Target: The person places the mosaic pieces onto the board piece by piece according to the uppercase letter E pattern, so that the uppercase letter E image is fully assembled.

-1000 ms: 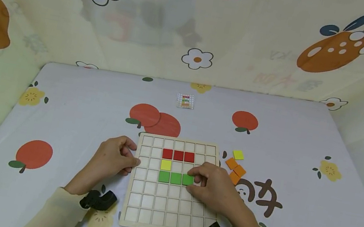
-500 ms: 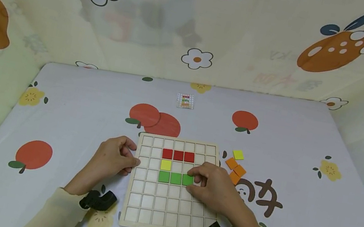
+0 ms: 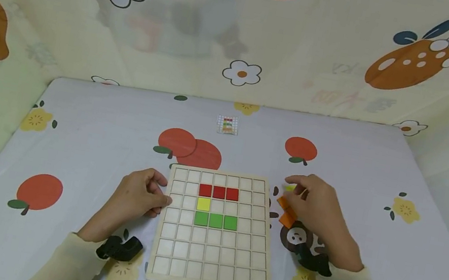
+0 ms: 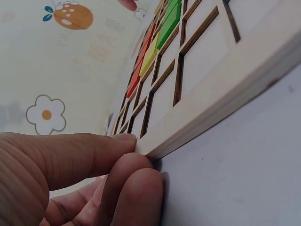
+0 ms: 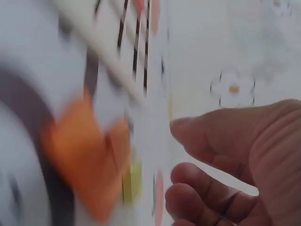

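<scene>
Centre of the frame, the wooden grid board [image 3: 201, 271] lies flat on the bench [image 3: 112, 110]. In its cells sit three red tiles [image 3: 219, 192], a seated yellow tile [image 3: 203, 204] just under the leftmost red, and three green tiles [image 3: 215, 221] one row lower. The left hand [image 3: 135, 194] pinches the board's left edge, thumb and fingers closed together there. Right of the board, the right hand [image 3: 317, 209] is at the loose yellow tile [image 3: 289, 188], its thumb and fingers apart with nothing between them. The orange tiles [image 3: 287, 219] lie just below that yellow one, partly hidden; whether they overlap I cannot tell.

The likeliest trouble is crowding: knuckles or a low thumb could scatter the orange pieces. Being thin and flat, the yellow could skid under a fingertip rather than lift. A tug from the left hand might jog the seated tiles.
</scene>
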### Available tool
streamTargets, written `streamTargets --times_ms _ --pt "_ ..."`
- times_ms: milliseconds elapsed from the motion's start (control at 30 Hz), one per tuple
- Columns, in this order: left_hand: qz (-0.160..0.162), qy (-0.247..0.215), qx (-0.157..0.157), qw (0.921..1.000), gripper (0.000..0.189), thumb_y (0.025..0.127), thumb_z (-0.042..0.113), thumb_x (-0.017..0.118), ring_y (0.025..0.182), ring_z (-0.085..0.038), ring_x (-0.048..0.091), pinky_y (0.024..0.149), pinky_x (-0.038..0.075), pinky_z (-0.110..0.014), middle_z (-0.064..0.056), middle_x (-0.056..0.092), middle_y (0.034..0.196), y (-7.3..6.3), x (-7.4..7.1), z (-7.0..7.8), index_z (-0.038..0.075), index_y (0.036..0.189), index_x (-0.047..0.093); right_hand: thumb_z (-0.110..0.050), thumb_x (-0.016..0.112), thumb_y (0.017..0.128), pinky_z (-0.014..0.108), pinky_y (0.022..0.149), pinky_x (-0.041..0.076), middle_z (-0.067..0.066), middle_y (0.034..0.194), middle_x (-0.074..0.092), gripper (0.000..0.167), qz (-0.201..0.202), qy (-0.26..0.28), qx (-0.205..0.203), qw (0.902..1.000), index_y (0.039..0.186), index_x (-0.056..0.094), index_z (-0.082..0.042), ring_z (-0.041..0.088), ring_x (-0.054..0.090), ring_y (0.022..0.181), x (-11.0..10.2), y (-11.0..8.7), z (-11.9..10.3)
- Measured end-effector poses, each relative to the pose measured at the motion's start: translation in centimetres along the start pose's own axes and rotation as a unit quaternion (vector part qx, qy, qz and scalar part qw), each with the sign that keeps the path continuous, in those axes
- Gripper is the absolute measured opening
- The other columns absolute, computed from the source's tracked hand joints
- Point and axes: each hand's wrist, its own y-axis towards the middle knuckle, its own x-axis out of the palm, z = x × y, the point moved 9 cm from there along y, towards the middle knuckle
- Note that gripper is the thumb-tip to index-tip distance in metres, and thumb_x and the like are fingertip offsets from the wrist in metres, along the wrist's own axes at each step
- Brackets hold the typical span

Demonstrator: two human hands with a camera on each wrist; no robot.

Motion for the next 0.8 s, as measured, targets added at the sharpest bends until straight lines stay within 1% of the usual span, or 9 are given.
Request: streamTargets --times_ms 67,167,267,367,467,600,733,800 --pt "0.0 0.002 -0.001 1.0 0.034 0.087 0.004 0.083 0.055 -0.015 0.063 0.056 0.058 -0.029 -0.007 0.067 0.075 0.0 0.0 0.0 -0.001 0.113 0.062 -0.006 0.073 0.092 0.029 0.053 0.046 0.01 0.088 0.061 0.031 -0.007 -0.012 0.015 0.9998 0.122 0.074 0.0 0.021 0.056 0.072 -0.6 0.3 1.3" --pt "0.001 0.002 0.0 1.0 0.034 0.087 0.004 0.083 0.055 -0.016 0.063 0.056 0.059 -0.03 -0.007 0.067 0.075 -0.1 -0.1 -0.1 -0.001 0.113 0.062 -0.008 0.07 0.092 0.031 0.052 0.045 0.012 0.091 0.061 0.036 -0.037 -0.013 0.041 0.9984 0.127 0.072 0.0 0.023 0.054 0.072 -0.5 0.6 2.8" --pt "0.001 0.002 0.002 1.0 0.034 0.087 0.004 0.083 0.055 -0.016 0.063 0.056 0.059 -0.03 -0.007 0.067 0.075 -0.1 -0.1 -0.1 -0.001 0.113 0.062 -0.008 0.069 0.092 0.032 0.056 0.046 0.014 0.094 0.06 0.037 -0.065 -0.014 0.049 0.9966 0.129 0.07 0.0 0.024 0.055 0.075 -0.1 0.8 3.3" --pt "0.002 0.003 0.001 1.0 0.035 0.087 0.005 0.083 0.055 -0.016 0.063 0.056 0.059 -0.03 -0.007 0.067 0.075 0.0 -0.1 -0.1 -0.001 0.114 0.062 -0.009 0.071 0.093 0.032 0.06 0.046 0.014 0.094 0.06 0.035 -0.074 -0.02 0.05 0.9958 0.127 0.071 0.0 0.026 0.055 0.08 0.4 0.9 3.4" --pt "0.003 0.003 -0.002 1.0 0.035 0.087 0.005 0.083 0.056 -0.016 0.064 0.056 0.059 -0.03 -0.008 0.067 0.077 0.0 -0.1 -0.1 -0.001 0.114 0.062 -0.011 0.074 0.092 0.033 0.062 0.046 0.013 0.093 0.059 0.032 -0.068 -0.026 0.063 0.9954 0.121 0.071 0.001 0.027 0.054 0.083 0.6 0.9 3.7" --pt "0.004 -0.002 -0.005 1.0 0.036 0.087 0.006 0.084 0.057 -0.016 0.065 0.057 0.06 -0.03 -0.008 0.067 0.079 0.1 0.0 -0.2 -0.001 0.115 0.062 -0.015 0.076 0.091 0.033 0.064 0.048 0.012 0.094 0.061 0.028 -0.051 -0.017 0.088 0.9947 0.113 0.071 0.001 0.028 0.055 0.087 0.4 0.8 4.4" --pt "0.005 -0.005 -0.007 1.0 0.036 0.087 0.006 0.084 0.057 -0.016 0.065 0.057 0.06 -0.03 -0.009 0.067 0.08 0.1 0.0 -0.2 0.0 0.115 0.063 -0.014 0.076 0.09 0.032 0.065 0.051 0.01 0.091 0.067 0.019 -0.027 0.005 0.092 0.9954 0.103 0.071 -0.002 0.027 0.059 0.085 0.0 0.6 4.8" --pt "0.004 -0.005 -0.01 0.9999 0.036 0.087 0.006 0.084 0.057 -0.016 0.065 0.058 0.06 -0.03 -0.009 0.067 0.08 0.2 0.0 -0.3 0.0 0.115 0.062 -0.012 0.075 0.09 0.031 0.066 0.052 0.01 0.091 0.069 0.016 -0.019 0.015 0.09 0.9957 0.103 0.071 -0.003 0.026 0.061 0.084 -0.1 0.6 4.8"
